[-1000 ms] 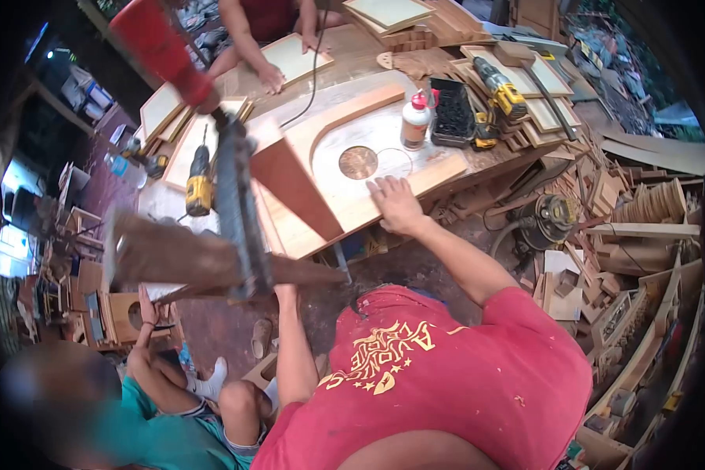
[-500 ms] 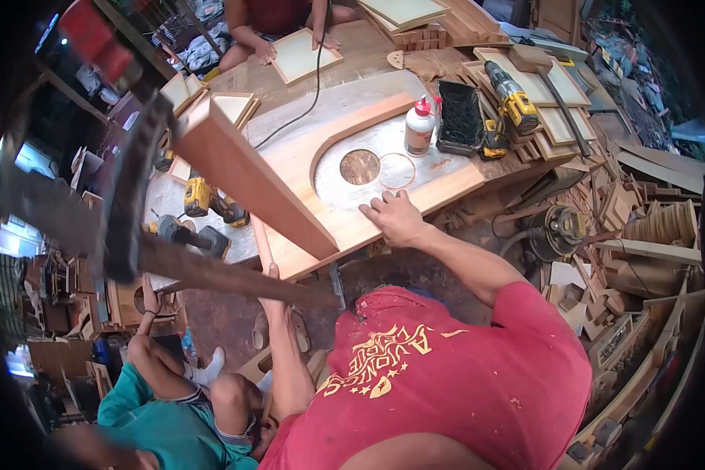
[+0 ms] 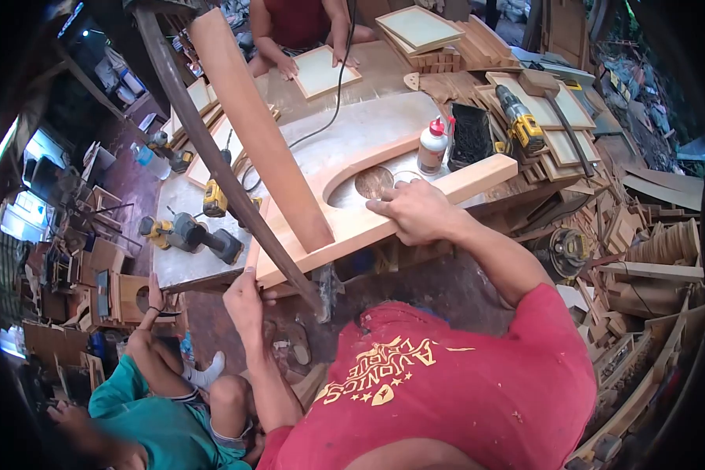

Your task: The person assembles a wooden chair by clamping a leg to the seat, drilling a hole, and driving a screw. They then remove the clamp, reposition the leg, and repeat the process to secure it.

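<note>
A U-shaped wooden frame [image 3: 466,182] lies over the worktable, its front rail raised and tilted. From its left part a long wooden board [image 3: 251,129] stands up, leaning to the left. My right hand [image 3: 415,211] is wrapped over the front rail near its middle. At the near left corner my left hand [image 3: 245,304] grips the frame, thumb on top and fingers partly hidden beneath. A long dark metal bar [image 3: 215,160] slants in front of the board, its lower end just right of my left hand. What holds the bar is not visible.
A glue bottle [image 3: 432,147] and a black tray [image 3: 471,133] stand behind the frame. Cordless drills [image 3: 192,231] lie left, another drill [image 3: 521,117] right, near a mallet [image 3: 539,82]. One person holds a panel [image 3: 325,72] opposite; another [image 3: 164,423] sits lower left.
The frame's front rail has lifted and tilted. The upright board has swung left and back. The metal bar is now steeper, its jaw and red part out of sight.
</note>
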`<control>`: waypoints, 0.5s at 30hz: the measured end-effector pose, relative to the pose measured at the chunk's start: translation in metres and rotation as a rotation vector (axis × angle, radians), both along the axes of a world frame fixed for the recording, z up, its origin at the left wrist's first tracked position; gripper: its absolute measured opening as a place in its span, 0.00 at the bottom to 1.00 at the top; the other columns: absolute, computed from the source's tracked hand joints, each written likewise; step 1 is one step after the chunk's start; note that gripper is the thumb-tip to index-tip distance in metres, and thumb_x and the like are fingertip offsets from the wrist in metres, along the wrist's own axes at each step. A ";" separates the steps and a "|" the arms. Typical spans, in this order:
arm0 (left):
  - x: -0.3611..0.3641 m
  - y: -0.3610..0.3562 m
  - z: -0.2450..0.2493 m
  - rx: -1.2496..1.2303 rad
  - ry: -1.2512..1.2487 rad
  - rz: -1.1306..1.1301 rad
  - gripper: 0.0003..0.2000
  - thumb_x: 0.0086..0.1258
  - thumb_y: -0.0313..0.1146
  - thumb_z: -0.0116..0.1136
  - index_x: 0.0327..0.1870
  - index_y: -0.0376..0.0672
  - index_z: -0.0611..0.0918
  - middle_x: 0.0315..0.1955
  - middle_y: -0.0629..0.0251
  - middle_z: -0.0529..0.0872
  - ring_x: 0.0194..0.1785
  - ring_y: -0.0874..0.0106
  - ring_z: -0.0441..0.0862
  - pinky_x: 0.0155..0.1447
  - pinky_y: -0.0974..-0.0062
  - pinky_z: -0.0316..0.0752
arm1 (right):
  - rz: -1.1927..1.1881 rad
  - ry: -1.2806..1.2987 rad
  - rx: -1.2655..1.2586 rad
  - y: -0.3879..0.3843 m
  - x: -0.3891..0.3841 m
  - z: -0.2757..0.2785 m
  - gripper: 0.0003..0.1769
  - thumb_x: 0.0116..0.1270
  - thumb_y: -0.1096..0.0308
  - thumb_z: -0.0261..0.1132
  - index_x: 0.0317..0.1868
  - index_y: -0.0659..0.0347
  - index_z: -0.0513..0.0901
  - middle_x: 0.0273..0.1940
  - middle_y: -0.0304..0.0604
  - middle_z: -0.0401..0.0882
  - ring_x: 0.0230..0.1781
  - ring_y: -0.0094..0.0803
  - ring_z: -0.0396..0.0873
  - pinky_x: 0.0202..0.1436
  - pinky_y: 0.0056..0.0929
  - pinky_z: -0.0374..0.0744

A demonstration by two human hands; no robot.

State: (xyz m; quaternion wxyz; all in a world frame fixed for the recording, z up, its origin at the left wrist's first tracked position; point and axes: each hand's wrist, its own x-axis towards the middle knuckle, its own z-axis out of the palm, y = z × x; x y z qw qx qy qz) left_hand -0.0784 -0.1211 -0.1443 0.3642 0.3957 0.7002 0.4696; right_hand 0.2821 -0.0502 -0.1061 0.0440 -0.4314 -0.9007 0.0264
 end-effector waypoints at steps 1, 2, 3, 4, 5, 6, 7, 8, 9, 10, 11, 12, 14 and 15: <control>-0.002 0.001 0.005 0.018 0.027 -0.008 0.20 0.80 0.43 0.53 0.38 0.31 0.85 0.23 0.66 0.81 0.21 0.73 0.84 0.21 0.77 0.77 | 0.024 0.027 0.019 0.001 0.000 0.005 0.32 0.54 0.67 0.65 0.64 0.55 0.81 0.43 0.50 0.84 0.43 0.50 0.84 0.47 0.47 0.81; -0.003 0.003 0.017 0.031 0.053 -0.017 0.20 0.80 0.43 0.53 0.37 0.32 0.84 0.23 0.66 0.81 0.21 0.73 0.84 0.21 0.77 0.77 | 0.041 0.054 0.036 0.002 0.001 0.010 0.31 0.54 0.67 0.65 0.63 0.55 0.82 0.42 0.51 0.85 0.43 0.50 0.85 0.47 0.47 0.81; -0.002 0.009 0.030 0.028 0.083 -0.052 0.20 0.80 0.43 0.53 0.37 0.32 0.84 0.22 0.67 0.80 0.21 0.73 0.84 0.21 0.77 0.77 | 0.014 0.044 -0.014 0.004 0.001 0.020 0.31 0.54 0.67 0.65 0.62 0.56 0.83 0.40 0.52 0.86 0.42 0.50 0.85 0.46 0.48 0.82; -0.004 0.013 0.037 0.033 0.113 -0.069 0.19 0.80 0.43 0.53 0.36 0.33 0.84 0.22 0.68 0.80 0.21 0.73 0.84 0.20 0.78 0.77 | 0.006 0.034 -0.056 0.014 -0.002 0.031 0.30 0.53 0.68 0.64 0.61 0.56 0.84 0.39 0.52 0.86 0.42 0.50 0.86 0.45 0.48 0.82; -0.011 0.020 0.037 0.023 0.119 -0.089 0.20 0.80 0.44 0.53 0.38 0.33 0.85 0.21 0.67 0.80 0.22 0.74 0.84 0.23 0.74 0.77 | 0.040 0.102 0.003 0.023 0.002 0.025 0.29 0.53 0.68 0.63 0.59 0.55 0.86 0.37 0.53 0.87 0.40 0.51 0.86 0.44 0.48 0.82; -0.013 0.027 0.040 0.087 0.256 -0.097 0.19 0.79 0.44 0.53 0.39 0.33 0.85 0.22 0.65 0.82 0.22 0.71 0.84 0.25 0.71 0.78 | 0.017 0.063 -0.046 0.029 0.000 0.037 0.30 0.52 0.70 0.63 0.60 0.52 0.87 0.37 0.54 0.87 0.40 0.52 0.86 0.43 0.48 0.83; -0.012 0.035 0.044 0.148 0.393 -0.104 0.19 0.79 0.43 0.53 0.40 0.33 0.85 0.22 0.63 0.83 0.22 0.68 0.85 0.28 0.68 0.79 | 0.002 0.064 -0.067 0.038 0.000 0.043 0.31 0.52 0.70 0.63 0.60 0.52 0.87 0.36 0.54 0.87 0.40 0.51 0.86 0.44 0.48 0.83; -0.011 0.042 0.049 0.206 0.529 -0.111 0.19 0.78 0.43 0.53 0.41 0.33 0.85 0.22 0.60 0.84 0.23 0.65 0.85 0.30 0.65 0.80 | -0.010 0.063 -0.092 0.046 -0.001 0.046 0.31 0.51 0.71 0.63 0.60 0.51 0.87 0.36 0.53 0.87 0.40 0.51 0.86 0.45 0.48 0.83; -0.008 0.047 0.058 0.180 0.657 -0.084 0.18 0.78 0.43 0.54 0.42 0.33 0.86 0.24 0.58 0.85 0.25 0.62 0.85 0.34 0.64 0.80 | -0.017 0.066 -0.116 0.052 -0.003 0.057 0.32 0.50 0.71 0.63 0.60 0.50 0.87 0.34 0.53 0.87 0.39 0.50 0.86 0.44 0.48 0.83; -0.004 0.053 0.071 0.156 0.783 -0.055 0.18 0.77 0.43 0.55 0.44 0.34 0.86 0.26 0.55 0.87 0.27 0.58 0.86 0.38 0.62 0.80 | -0.023 0.067 -0.137 0.059 -0.006 0.066 0.32 0.49 0.72 0.64 0.60 0.49 0.87 0.33 0.53 0.87 0.38 0.50 0.87 0.44 0.47 0.84; -0.002 0.060 0.081 0.134 0.908 -0.024 0.18 0.77 0.42 0.55 0.45 0.34 0.87 0.28 0.52 0.88 0.29 0.55 0.86 0.41 0.61 0.79 | -0.025 0.083 -0.175 0.073 -0.007 0.065 0.31 0.48 0.73 0.64 0.57 0.47 0.89 0.31 0.53 0.87 0.35 0.50 0.86 0.42 0.48 0.84; -0.001 0.067 0.085 0.236 1.017 -0.009 0.18 0.76 0.42 0.55 0.46 0.34 0.87 0.31 0.51 0.88 0.32 0.52 0.85 0.43 0.61 0.79 | -0.014 0.081 -0.171 0.080 -0.007 0.073 0.31 0.48 0.74 0.64 0.56 0.48 0.89 0.31 0.53 0.87 0.35 0.51 0.86 0.41 0.48 0.84; -0.004 0.083 0.094 0.445 1.239 0.032 0.18 0.76 0.42 0.56 0.48 0.35 0.87 0.36 0.47 0.89 0.36 0.47 0.85 0.46 0.60 0.79 | 0.019 0.081 -0.156 0.093 -0.010 0.092 0.29 0.47 0.75 0.63 0.54 0.49 0.90 0.31 0.54 0.87 0.34 0.52 0.86 0.41 0.48 0.84; -0.008 0.095 0.099 0.492 1.157 -0.013 0.18 0.75 0.43 0.57 0.50 0.35 0.87 0.39 0.47 0.90 0.40 0.49 0.86 0.49 0.62 0.79 | 0.028 0.101 -0.136 0.107 -0.011 0.089 0.28 0.46 0.73 0.63 0.52 0.52 0.90 0.33 0.54 0.88 0.37 0.52 0.86 0.43 0.48 0.84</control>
